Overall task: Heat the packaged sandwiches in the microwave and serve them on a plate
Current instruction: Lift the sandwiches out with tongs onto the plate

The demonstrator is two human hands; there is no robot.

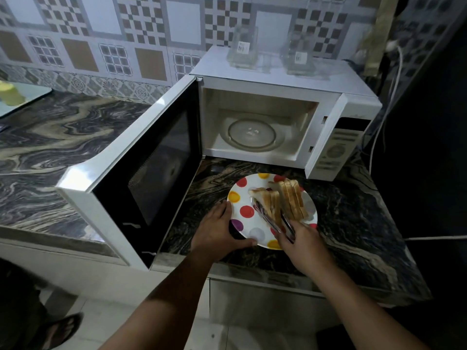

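Dark marbled counter [341, 210] is carrying the dotted plate [246, 213]; sandwiches [280, 200] are lying just ahead of the right hand [303, 246], which is gripping tongs [275, 223] along them. Left hand [219, 231] is holding the near rim, fingers curled.

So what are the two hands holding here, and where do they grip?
The left hand grips the spotted plate by its near-left rim. The right hand holds metal tongs at their handle end, tips closed around one sandwich.
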